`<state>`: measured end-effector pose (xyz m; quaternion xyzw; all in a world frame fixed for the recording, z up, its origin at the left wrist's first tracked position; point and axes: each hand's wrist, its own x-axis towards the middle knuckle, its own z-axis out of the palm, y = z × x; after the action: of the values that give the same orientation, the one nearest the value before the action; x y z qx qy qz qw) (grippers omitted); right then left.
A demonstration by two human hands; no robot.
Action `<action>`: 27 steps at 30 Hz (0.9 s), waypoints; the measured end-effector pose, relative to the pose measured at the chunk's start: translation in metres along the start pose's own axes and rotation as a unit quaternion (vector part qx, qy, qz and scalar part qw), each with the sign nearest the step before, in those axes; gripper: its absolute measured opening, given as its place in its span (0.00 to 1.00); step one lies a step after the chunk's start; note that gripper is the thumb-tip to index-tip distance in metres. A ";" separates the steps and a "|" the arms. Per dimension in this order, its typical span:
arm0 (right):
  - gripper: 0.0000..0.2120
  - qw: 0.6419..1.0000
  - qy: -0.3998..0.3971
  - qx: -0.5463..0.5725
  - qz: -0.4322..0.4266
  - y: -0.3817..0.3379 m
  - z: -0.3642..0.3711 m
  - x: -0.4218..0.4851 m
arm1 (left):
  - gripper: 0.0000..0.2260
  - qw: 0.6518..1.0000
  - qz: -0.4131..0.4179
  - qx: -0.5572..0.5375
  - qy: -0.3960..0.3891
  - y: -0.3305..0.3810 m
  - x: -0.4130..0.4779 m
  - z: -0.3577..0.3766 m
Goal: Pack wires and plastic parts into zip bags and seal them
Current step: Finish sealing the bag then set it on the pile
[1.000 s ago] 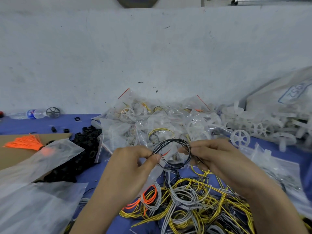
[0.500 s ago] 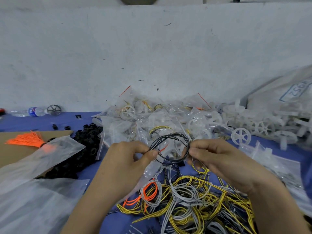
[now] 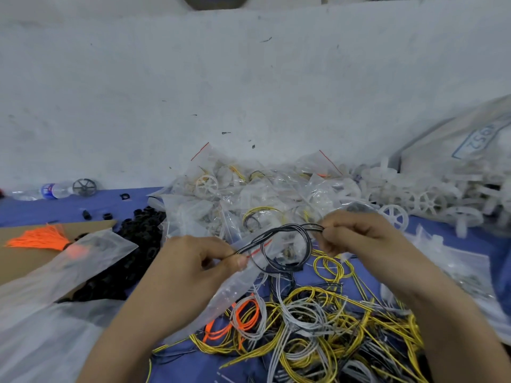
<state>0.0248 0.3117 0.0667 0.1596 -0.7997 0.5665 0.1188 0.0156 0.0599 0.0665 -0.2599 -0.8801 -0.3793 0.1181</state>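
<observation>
Black wire coil in pinch grips of left hand and right hand, fingers curled

Soft, even light with a cool bluish cast fills the scene; where it comes from cannot be told. The wall, from 10 to 2 o'clock, is bright and flat. Shadows under the wire tangle at 6 o'clock are faint and soft-edged. Weak glare sits on the clear bags at centre. The black wire loop is fairly sharp. The plastic sheet at 8 o'clock is smeared. Wide-angle bending curves the wall's top edge at 12 o'clock, and the sack at 3 o'clock is stretched and blurred.
</observation>
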 end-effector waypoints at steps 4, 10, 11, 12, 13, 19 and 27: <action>0.15 0.989 0.112 -0.093 0.009 0.011 -0.021 0.000 | 0.13 0.999 -0.021 0.003 0.030 -0.006 0.000 -0.011; 0.15 0.974 0.024 -0.191 0.123 0.022 -0.026 -0.005 | 0.13 0.998 0.015 0.055 0.018 -0.003 0.000 -0.007; 0.12 0.969 -0.008 -0.204 0.140 0.021 -0.023 -0.005 | 0.15 0.998 0.026 0.060 0.011 -0.001 0.000 -0.005; 0.09 0.966 -0.026 -0.208 0.150 0.020 -0.019 -0.004 | 0.17 0.997 0.034 0.066 0.003 0.001 0.001 -0.002; 0.09 0.964 -0.027 -0.216 0.155 0.020 -0.015 -0.002 | 0.18 0.997 0.038 0.074 -0.002 0.002 0.002 0.001; 0.12 0.981 -0.055 -0.125 0.136 0.005 -0.006 -0.003 | 0.13 0.992 0.045 0.117 0.008 0.003 0.003 0.011; 0.08 0.982 -0.110 -0.124 0.085 0.004 0.003 -0.003 | 0.16 0.994 0.052 0.092 -0.007 0.014 0.003 0.019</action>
<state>0.0263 0.3104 0.0610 0.1365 -0.8824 0.4502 -0.0003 0.0212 0.0831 0.0633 -0.2965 -0.8971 -0.2885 0.1549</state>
